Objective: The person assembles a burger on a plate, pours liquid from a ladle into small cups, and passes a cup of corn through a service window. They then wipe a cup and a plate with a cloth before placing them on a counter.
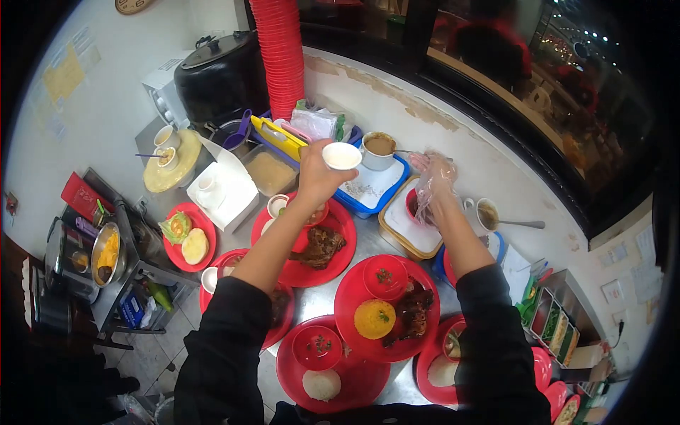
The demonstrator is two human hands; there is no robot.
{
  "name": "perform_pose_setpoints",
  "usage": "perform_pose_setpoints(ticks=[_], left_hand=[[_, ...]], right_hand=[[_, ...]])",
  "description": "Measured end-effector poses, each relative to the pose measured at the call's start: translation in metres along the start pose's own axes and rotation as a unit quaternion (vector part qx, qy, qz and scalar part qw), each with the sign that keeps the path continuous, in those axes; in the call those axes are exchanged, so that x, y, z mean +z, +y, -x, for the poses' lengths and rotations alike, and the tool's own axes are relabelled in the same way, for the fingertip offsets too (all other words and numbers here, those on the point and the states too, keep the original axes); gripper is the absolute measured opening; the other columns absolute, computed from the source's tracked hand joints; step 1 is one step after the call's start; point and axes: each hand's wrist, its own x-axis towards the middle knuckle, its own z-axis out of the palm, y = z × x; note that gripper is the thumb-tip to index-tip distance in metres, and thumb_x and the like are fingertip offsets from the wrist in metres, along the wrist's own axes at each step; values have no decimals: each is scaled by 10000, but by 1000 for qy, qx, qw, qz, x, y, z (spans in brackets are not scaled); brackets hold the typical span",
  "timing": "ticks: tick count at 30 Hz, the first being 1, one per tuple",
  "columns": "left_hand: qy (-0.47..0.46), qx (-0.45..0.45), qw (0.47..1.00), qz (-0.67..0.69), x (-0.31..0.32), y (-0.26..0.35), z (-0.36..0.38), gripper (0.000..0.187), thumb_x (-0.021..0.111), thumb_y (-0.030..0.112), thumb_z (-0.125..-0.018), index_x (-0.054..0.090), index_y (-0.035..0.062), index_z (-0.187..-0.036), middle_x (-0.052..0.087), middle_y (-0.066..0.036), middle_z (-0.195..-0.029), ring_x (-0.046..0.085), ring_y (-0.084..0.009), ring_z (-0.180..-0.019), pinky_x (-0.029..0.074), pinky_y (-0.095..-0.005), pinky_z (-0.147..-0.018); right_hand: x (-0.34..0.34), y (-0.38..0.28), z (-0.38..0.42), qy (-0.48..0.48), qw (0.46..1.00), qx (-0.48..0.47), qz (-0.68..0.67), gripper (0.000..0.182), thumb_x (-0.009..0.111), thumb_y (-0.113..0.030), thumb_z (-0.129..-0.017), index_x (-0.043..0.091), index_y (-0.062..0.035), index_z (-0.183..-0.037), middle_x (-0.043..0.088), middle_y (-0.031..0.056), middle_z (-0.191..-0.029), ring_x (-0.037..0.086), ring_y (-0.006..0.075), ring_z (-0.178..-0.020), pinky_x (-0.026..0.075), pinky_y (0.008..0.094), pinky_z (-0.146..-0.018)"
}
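Observation:
My left hand (316, 178) holds a small white cup (341, 156) up over the counter, near a metal pot of brown sauce (379, 149). My right hand (433, 177), in a clear plastic glove, grips the handle of a spoon that reaches into that sauce pot. Below my arms lie several red plates: one with grilled meat (322, 245), one with yellow rice, meat and a red bowl (386, 301), and one with white rice and a red bowl (322, 365).
A tall stack of red plates (282, 53) and a black cooker (223, 74) stand at the back. A white lidded tub (409, 230), a second sauce cup with a spoon (489, 216), a condiment tray (556, 326) at right and a white box (225, 191) crowd the counter.

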Motion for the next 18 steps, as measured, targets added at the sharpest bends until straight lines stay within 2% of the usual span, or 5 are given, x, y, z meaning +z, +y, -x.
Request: perform_pose_setpoints(ticks=[2,6,13,15,18], left_hand=[[20,4,1000,-17,8,-4,-10,757,839,220,-505,499,-29,-1134,502,-204,-1056,481,-333,-1023,412,-382,-904],[39,2,999,-24,24,-14,-27,834,854,217,-475,467,-22,-1173,526,-210,-1040,492,-341,-1025,418,-398,-889],[31,-9,997,-66,47,-25,-52,893,863,201,-446,443,-5,-1207,548,-200,-1109,495,-356,-1055,415,-427,-897],[37,14,993,-109,55,-21,-56,924,870,217,-434,434,-14,-1215,604,-206,-1036,576,-341,-980,457,-390,-866],[6,-42,998,-48,70,-9,-58,936,866,203,-414,433,-12,-1216,573,-194,-1094,510,-357,-1045,405,-410,-924]], right_hand=[[2,5,11,1,997,-77,17,208,475,-37,-872,469,132,-993,601,297,-905,644,361,-810,562,335,-731],[17,-2,29,81,995,-56,4,226,476,-27,-869,453,137,-1022,579,308,-967,631,360,-877,552,334,-771],[20,-25,36,38,995,-91,27,282,498,-59,-867,441,153,-1044,567,303,-988,616,364,-890,527,363,-841],[25,-37,37,11,994,-101,40,293,502,-69,-868,439,157,-1044,566,303,-993,616,365,-886,524,366,-849],[44,-63,50,-15,992,-112,63,350,425,-105,-894,410,166,-1115,576,315,-975,622,354,-862,535,338,-786]])
